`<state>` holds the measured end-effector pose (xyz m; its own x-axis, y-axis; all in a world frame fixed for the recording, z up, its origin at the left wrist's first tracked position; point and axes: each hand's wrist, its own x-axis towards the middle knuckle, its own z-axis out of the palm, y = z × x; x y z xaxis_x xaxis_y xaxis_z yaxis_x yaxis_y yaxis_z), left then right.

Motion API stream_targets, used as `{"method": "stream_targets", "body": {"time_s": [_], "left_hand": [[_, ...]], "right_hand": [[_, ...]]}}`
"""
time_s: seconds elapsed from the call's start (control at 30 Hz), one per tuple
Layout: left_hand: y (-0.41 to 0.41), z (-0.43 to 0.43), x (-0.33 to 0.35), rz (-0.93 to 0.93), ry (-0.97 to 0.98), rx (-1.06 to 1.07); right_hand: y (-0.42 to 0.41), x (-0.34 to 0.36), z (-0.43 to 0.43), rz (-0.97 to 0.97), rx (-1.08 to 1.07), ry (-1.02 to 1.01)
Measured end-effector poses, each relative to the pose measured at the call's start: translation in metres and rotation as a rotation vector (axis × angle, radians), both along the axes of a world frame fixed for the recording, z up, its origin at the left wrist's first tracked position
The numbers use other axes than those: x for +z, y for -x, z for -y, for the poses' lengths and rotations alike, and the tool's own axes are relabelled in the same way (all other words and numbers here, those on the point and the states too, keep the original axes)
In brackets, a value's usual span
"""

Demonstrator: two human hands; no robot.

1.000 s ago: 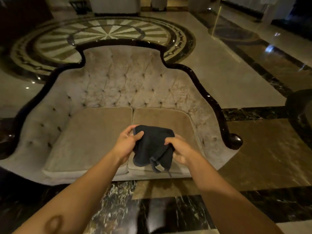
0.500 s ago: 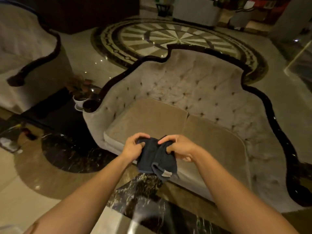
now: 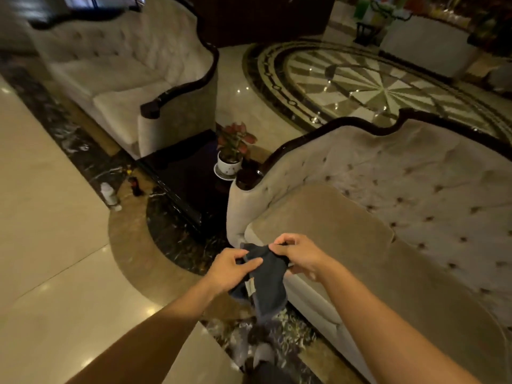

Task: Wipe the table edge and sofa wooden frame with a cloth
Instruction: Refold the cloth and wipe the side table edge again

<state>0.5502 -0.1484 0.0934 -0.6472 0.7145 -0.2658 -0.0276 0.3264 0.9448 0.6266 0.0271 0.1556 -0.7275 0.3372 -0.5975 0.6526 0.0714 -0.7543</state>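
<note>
A dark blue cloth point(image 3: 268, 281) with a small white label hangs between my hands, low in the middle of the view. My left hand point(image 3: 231, 270) pinches its left side and my right hand point(image 3: 300, 259) pinches its top right corner. Right of the hands is a tufted beige sofa point(image 3: 401, 195) with a dark glossy wooden frame point(image 3: 327, 127) along its back and armrest. A low dark side table point(image 3: 182, 176) stands just beyond the sofa's left armrest, well ahead of my hands.
A potted red-leafed plant point(image 3: 232, 151) sits on the side table. A second beige sofa point(image 3: 124, 79) with a dark frame stands at upper left. A white bottle point(image 3: 109, 194) and a small dark bottle point(image 3: 135, 185) stand on the marble floor left of the table.
The view has swung left, so the sofa moved to the right and the side table, plant and second sofa came into sight. Both hands keep hold of the cloth and regrip it.
</note>
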Motion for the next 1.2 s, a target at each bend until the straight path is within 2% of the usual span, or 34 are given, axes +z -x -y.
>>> {"method": "stream_targets", "body": {"time_s": [0.1,0.27,0.33,0.4,0.53,0.6,0.73,0.83,0.9,1.0,1.2], "left_hand": [[0.055,0.006,0.004,0.101,-0.045,0.065],[0.162,0.011,0.013,0.189,0.006,0.052],[0.21,0.015,0.011,0.181,0.109,0.132],[0.246,0.024,0.009,0.117,0.229,0.153],[0.322,0.023,-0.004,-0.001,0.355,0.166],[0.35,0.022,-0.013,-0.091,0.408,0.14],[0.423,0.023,-0.046,-0.303,0.505,-0.116],[0.477,0.021,-0.075,-0.411,0.577,-0.272],[0.52,0.015,-0.097,-0.4,0.562,-0.372],[0.571,0.005,-0.122,-0.307,0.486,-0.444],[0.618,-0.007,-0.188,0.017,0.439,-0.313]], "right_hand": [[0.052,-0.009,-0.008,-0.018,0.174,0.088],[0.15,-0.041,-0.029,0.147,0.543,0.078],[0.198,-0.057,-0.043,0.165,0.67,-0.012],[0.233,-0.063,-0.049,0.099,0.706,-0.059],[0.316,-0.086,-0.058,-0.062,0.594,-0.074],[0.347,-0.099,-0.055,-0.159,0.551,-0.174],[0.404,-0.127,-0.045,-0.274,0.568,-0.384],[0.439,-0.143,-0.038,-0.178,0.684,-0.561],[0.462,-0.156,-0.034,-0.051,0.689,-0.598],[0.488,-0.171,-0.023,0.073,0.508,-0.544],[0.522,-0.225,0.007,0.254,0.103,-0.233]]}}
